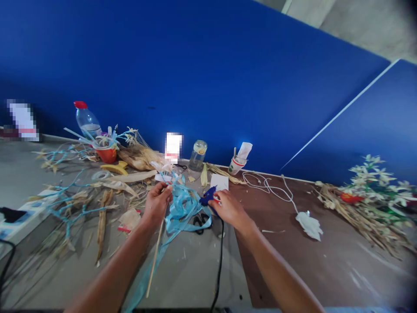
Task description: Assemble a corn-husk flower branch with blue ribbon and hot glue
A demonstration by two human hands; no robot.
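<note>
My left hand (158, 201) is closed in a pinch around a thin pale stick (155, 256), which slants down toward the table's front edge. Its fingertips are beside a loose heap of light blue ribbon (184, 202), and a long tail of the ribbon runs down to the front. In my right hand (230, 208) is a blue glue gun (208, 196), its nose to the left near the ribbon and its black cord (220, 261) trailing forward. Partly under the ribbon lie scissors (198, 225) with black handles.
Dried husks (137, 156), blue-wrapped twigs (70, 211) and a red cup (106, 153) crowd the left, near a power strip (29, 217). Behind stand a glass jar (197, 156) and a paper cup (237, 165). White cord (270, 187) and artificial flowers (371, 178) lie right.
</note>
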